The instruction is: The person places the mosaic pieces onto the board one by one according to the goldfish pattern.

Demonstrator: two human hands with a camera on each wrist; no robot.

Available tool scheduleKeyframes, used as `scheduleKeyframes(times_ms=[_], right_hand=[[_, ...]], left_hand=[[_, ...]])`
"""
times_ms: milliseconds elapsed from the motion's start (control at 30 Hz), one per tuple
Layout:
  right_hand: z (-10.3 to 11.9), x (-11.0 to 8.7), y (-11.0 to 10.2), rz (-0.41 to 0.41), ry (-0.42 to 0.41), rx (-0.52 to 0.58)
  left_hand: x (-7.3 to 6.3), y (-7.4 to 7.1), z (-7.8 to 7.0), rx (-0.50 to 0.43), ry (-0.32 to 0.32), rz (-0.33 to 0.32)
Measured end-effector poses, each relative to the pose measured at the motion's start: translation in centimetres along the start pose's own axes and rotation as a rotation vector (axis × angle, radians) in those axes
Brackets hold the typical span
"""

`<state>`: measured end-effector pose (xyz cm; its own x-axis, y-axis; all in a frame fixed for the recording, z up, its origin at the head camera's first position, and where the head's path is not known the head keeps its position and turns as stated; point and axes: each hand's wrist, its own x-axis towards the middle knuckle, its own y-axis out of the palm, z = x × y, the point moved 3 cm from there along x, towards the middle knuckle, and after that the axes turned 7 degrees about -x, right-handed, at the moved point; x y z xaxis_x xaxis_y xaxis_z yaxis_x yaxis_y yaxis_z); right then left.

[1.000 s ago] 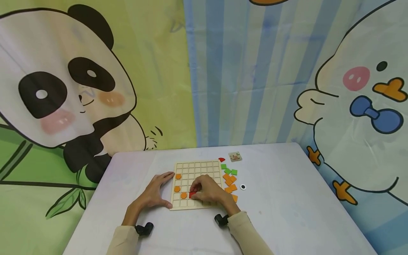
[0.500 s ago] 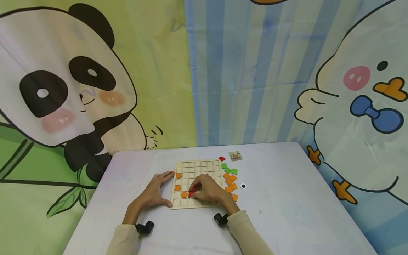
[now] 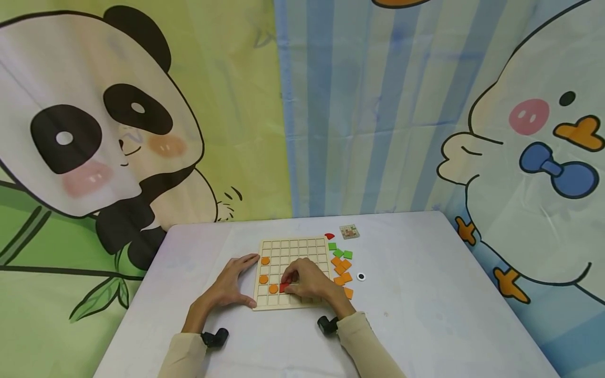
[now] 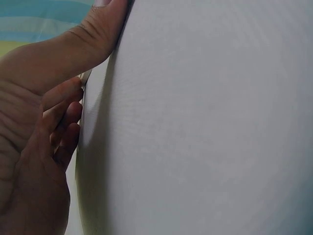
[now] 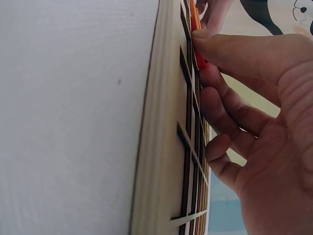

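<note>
Now my left hand (image 3: 231, 283), thumb and fingers spread apart, touches the board (image 3: 295, 244) along its nine o'clock edge; my right hand (image 3: 308, 280) pinches a red piece (image 3: 283, 287) toward the board's seven o'clock, beside an orange disc (image 3: 273, 289).

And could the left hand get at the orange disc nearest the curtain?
Probably yes: the left hand touches the left edge of the board, close to that orange disc, and nothing shows in the way. The right hand, pinching the red piece, is clear of it.
</note>
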<state>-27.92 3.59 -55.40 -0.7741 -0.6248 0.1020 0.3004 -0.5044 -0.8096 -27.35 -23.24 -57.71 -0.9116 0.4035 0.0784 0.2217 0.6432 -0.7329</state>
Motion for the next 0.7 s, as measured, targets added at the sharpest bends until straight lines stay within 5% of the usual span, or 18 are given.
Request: scheduleKeyframes(times_ms=[700], right_hand=[[0.35, -0.36, -0.43, 0.011, 0.027, -0.009]], left_hand=[[-0.03, 0.03, 0.00, -0.003, -0.011, 0.001]])
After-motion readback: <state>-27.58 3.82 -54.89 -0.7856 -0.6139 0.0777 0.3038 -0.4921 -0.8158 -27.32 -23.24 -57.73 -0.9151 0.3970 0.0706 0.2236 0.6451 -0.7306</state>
